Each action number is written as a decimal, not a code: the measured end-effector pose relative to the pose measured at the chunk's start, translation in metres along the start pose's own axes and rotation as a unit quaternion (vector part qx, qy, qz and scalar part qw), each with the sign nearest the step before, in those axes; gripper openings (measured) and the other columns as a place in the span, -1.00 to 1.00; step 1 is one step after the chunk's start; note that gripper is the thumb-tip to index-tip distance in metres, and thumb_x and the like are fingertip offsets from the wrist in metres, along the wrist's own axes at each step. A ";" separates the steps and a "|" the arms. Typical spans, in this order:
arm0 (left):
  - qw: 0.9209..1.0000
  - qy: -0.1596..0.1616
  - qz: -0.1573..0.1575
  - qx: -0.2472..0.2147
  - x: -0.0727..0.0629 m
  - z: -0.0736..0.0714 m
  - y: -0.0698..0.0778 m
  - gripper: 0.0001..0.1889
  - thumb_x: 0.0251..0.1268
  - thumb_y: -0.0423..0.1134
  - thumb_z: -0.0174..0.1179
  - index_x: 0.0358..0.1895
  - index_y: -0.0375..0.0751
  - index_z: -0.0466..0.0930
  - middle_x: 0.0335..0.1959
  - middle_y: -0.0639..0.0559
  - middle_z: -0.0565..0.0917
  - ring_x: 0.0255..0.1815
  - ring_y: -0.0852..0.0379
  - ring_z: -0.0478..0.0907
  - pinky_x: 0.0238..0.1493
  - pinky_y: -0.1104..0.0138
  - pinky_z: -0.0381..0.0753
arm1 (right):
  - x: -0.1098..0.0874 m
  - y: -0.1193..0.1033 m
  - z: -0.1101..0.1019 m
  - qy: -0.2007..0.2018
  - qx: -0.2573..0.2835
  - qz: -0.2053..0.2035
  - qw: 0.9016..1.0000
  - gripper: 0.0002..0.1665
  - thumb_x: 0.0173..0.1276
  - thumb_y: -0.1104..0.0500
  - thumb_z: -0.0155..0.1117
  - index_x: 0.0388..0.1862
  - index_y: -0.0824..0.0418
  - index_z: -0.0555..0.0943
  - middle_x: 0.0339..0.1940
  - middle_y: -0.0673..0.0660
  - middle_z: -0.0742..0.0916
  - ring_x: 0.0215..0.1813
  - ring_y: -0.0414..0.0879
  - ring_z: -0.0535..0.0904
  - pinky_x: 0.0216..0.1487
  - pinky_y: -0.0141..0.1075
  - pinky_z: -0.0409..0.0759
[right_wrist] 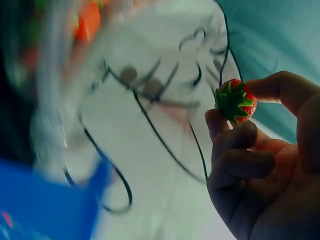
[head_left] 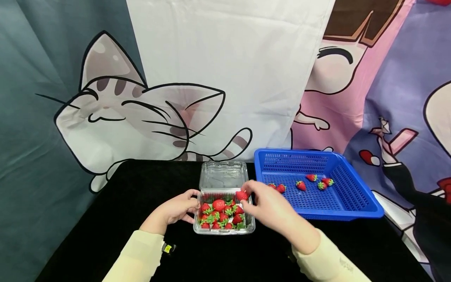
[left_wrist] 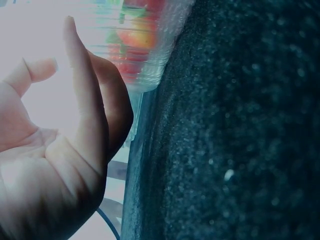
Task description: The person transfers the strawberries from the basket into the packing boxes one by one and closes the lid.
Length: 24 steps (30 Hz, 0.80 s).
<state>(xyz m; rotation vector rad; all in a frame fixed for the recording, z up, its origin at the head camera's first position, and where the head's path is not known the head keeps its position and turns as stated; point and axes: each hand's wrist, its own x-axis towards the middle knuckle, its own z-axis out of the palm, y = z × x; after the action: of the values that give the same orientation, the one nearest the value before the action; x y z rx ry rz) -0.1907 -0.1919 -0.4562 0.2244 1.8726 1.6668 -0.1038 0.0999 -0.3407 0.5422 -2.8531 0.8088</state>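
Note:
A clear plastic clamshell box [head_left: 224, 232] holds several red strawberries [head_left: 219, 205] with green leaves, and its hinged lid [head_left: 224, 175] stands raised at the back. Over the box's back right corner, my right hand [head_left: 269, 205] pinches one strawberry [right_wrist: 235, 101] between thumb and fingertips; its leafy end faces the right wrist camera. My left hand [head_left: 177, 207] is at the left side of the box, fingertips right at the rim. In the left wrist view its fingers [left_wrist: 86, 95] are loosely bent beside the clear wall, with the thumb apart.
To the right of the box stands a blue plastic basket [head_left: 347, 213] with several loose strawberries [head_left: 301, 185] on its bottom. Black cloth [head_left: 218, 258] covers the table. A printed curtain [head_left: 225, 47] with cartoon figures hangs close behind.

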 end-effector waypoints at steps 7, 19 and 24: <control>1.000 0.001 -0.004 -0.005 0.001 0.001 -0.001 -0.42 0.10 -0.34 0.03 0.26 -0.23 0.14 -0.22 -0.13 0.61 -0.28 0.07 0.56 -0.41 0.21 0.66 | -0.009 -0.001 0.051 -0.008 -0.051 -0.035 0.998 -0.76 0.25 -0.01 0.37 -0.11 -0.04 0.63 -0.26 -0.15 0.68 -0.34 -0.25 0.55 -0.33 -0.27 0.55; 1.000 -0.002 -0.003 -0.003 -0.001 -0.001 0.001 -0.39 0.12 -0.33 0.03 0.29 -0.26 0.10 -0.18 -0.14 0.63 -0.26 0.07 0.58 -0.37 0.20 0.67 | -0.007 0.016 0.085 0.047 -0.107 -0.084 0.990 -0.74 0.25 0.09 0.33 -0.07 0.05 0.66 -0.23 -0.06 0.70 -0.14 -0.08 0.64 -0.02 -0.12 0.58; 1.000 -0.003 -0.003 -0.002 -0.001 0.000 0.002 -0.39 0.11 -0.33 0.03 0.29 -0.26 0.10 -0.21 -0.13 0.64 -0.26 0.08 0.59 -0.38 0.20 0.67 | -0.005 0.024 0.092 0.049 -0.136 -0.094 0.985 -0.80 0.16 0.19 0.31 -0.19 0.05 0.67 -0.33 -0.08 0.66 -0.19 -0.11 0.62 -0.01 -0.09 0.53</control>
<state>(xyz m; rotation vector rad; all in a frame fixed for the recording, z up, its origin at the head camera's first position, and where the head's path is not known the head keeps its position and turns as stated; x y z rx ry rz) -0.1900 -0.1918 -0.4542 0.2210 1.8636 1.6639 -0.1104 0.0716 -0.4311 0.6991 -2.7077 0.3955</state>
